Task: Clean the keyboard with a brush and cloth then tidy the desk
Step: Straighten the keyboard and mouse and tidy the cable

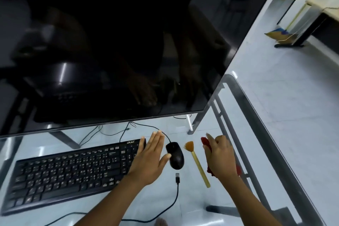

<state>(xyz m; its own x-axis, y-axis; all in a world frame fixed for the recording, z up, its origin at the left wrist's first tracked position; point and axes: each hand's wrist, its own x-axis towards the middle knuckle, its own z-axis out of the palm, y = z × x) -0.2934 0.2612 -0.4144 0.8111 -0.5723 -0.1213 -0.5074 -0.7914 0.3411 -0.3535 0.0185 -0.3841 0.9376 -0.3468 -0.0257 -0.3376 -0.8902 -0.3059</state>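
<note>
Black keyboard [69,170] under flat, straight-fingered left hand [148,159]; right hand [220,156] grips crumpled red cloth [204,140] beside yellow-handled brush [197,163]

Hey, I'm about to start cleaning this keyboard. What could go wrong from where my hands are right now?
1. The loose USB plug and its cable lie between your forearms; an arm could snag them.
2. Your right hand grips the red cloth right beside the brush; lifting the cloth might knock the brush into the mouse.
</note>
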